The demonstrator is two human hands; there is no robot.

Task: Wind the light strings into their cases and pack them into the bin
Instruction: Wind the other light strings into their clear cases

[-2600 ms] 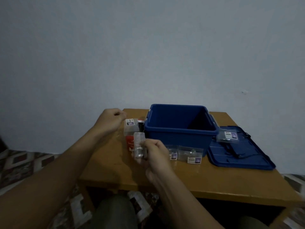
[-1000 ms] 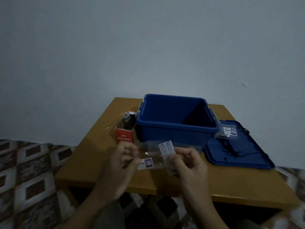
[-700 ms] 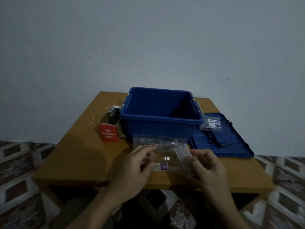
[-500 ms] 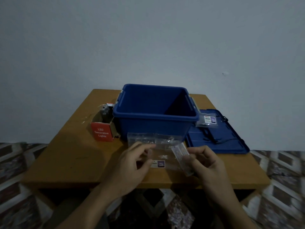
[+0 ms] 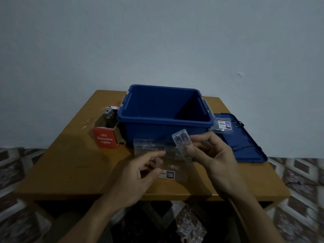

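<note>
Looking down at the bench [image 5: 75, 165], we see the right hand [image 5: 215, 155] pinching a clear case [image 5: 181, 141] between thumb and curled fingers. The case is a small, see-through plastic oblong with rounded corners and a seam down its middle. Something pale shows inside it, but the dim light keeps us from making out what. It is held tilted, its upper end leaning left toward the blue bin [image 5: 164, 133] and its lower end hidden behind the thumb. It hangs above the bench, just in front of the bin's near wall.

The left hand [image 5: 138, 174] sits lower and to the left of the case, apart from it. Its forefinger reaches forward and its other fingers are loosely bent. Its thumb tip lies against the edge of a labelled packet [image 5: 167, 174], a flat clear sleeve with a small white and purple label. We cannot tell whether the hand pinches this packet or only touches it.

More clear packets [image 5: 148, 146] lie between the left forefinger and the bin, close against the bin's front. The bin stands open at the middle of the bench, and what we see of its inside is dark and bare.

The blue lid [image 5: 249, 151] lies flat just right of the bin, and another labelled packet [image 5: 224, 126] rests on its near corner. A red box [image 5: 105, 139] marked "LED Decorative Lights" stands open just left of the bin.
</note>
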